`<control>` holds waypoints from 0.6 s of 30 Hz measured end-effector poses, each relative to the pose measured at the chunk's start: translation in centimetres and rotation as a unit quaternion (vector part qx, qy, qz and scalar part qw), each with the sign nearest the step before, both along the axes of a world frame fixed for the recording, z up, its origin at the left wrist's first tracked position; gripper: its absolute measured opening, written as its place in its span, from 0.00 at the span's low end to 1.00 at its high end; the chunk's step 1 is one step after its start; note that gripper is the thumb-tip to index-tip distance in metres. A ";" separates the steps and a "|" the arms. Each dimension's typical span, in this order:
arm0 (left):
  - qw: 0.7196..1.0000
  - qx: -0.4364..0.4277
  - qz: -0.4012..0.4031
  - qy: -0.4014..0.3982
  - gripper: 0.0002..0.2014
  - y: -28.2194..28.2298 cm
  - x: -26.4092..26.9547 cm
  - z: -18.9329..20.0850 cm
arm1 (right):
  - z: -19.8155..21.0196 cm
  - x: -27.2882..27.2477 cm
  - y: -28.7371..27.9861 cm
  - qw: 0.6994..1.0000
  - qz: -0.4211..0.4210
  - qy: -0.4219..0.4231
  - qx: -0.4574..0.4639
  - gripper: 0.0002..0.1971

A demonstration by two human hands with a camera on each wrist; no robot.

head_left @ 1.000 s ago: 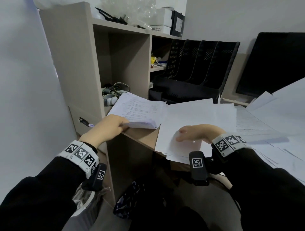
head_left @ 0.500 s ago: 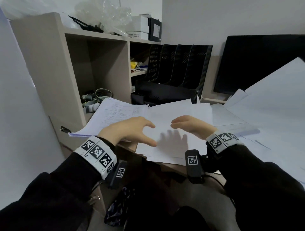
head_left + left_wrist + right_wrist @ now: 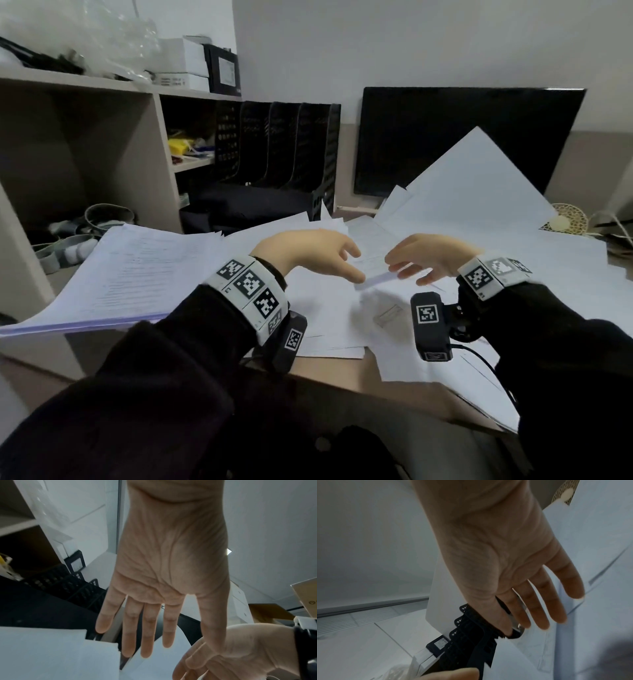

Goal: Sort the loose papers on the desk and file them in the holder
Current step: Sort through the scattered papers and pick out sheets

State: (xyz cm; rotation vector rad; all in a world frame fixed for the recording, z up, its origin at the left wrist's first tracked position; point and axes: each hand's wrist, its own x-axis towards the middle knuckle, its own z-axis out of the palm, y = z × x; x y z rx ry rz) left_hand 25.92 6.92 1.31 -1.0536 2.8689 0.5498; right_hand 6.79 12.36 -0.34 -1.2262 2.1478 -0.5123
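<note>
Loose white papers (image 3: 335, 318) lie spread over the desk. A thick printed stack (image 3: 137, 274) sits at the left and overhangs the desk edge. The black slotted file holder (image 3: 281, 154) stands at the back beside the shelf unit, also seen in the left wrist view (image 3: 56, 580) and the right wrist view (image 3: 471, 635). My left hand (image 3: 342, 260) (image 3: 169, 631) and right hand (image 3: 407, 270) (image 3: 525, 622) hover close together just above the middle sheets. Both have straight, spread fingers and hold nothing. A lifted paper edge (image 3: 376, 282) shows between them.
A dark monitor (image 3: 445, 137) stands at the back right, with a large sheet (image 3: 479, 192) leaning up in front of it. The beige shelf unit (image 3: 154, 144) on the left holds boxes and tape rolls. A woven coaster (image 3: 565, 219) lies at the far right.
My left hand has let go of the printed stack and moved right. My right hand has lifted off the sheets. Both now hover open over the middle papers.
</note>
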 end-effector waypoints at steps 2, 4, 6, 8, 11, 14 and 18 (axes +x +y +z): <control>0.999 -0.001 -0.023 -0.029 0.30 0.6 -2.5 0.0 | 0.3 -1.2 1.5 0.998 0.018 0.004 0.055 0.13; 0.997 0.016 -0.035 -0.065 0.29 0.9 -4.2 -0.5 | 0.4 -1.7 2.4 0.994 0.036 0.015 0.104 0.13; 0.993 0.045 -0.045 -0.102 0.27 0.9 -5.9 -1.4 | 0.5 -2.4 3.3 0.990 0.042 0.033 0.134 0.14; 0.988 0.067 -0.041 -0.133 0.27 0.8 -7.0 -2.2 | 0.4 -2.7 3.7 0.986 0.052 0.055 0.150 0.16; 0.985 0.081 -0.027 -0.148 0.27 0.6 -8.4 -2.8 | -0.1 -2.7 4.2 0.982 0.066 0.067 0.162 0.20; 0.985 0.096 -0.010 -0.144 0.29 0.6 -9.3 -3.0 | -0.6 -2.6 4.4 0.981 0.078 0.069 0.164 0.23; 0.982 0.133 0.035 -0.131 0.32 0.1 -10.1 -3.5 | -1.0 -2.9 4.9 0.983 0.082 0.061 0.155 0.24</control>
